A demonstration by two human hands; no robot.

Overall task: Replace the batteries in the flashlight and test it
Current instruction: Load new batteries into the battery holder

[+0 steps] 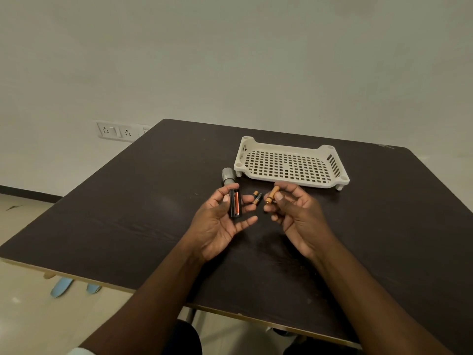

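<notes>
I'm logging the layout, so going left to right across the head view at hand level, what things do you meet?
Flashlight head → battery holder in the left hand → loose batteries on the table → battery in the right hand.

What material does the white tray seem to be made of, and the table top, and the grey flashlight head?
White tray: likely moulded plastic, matte cream, with a punched grid floor and rounded corner posts. Table top: probably dark wood-look laminate over board; faint grain, pale raw edge at the front. Grey flashlight head: possibly metal, dull satin grey; too small to be sure.
</notes>
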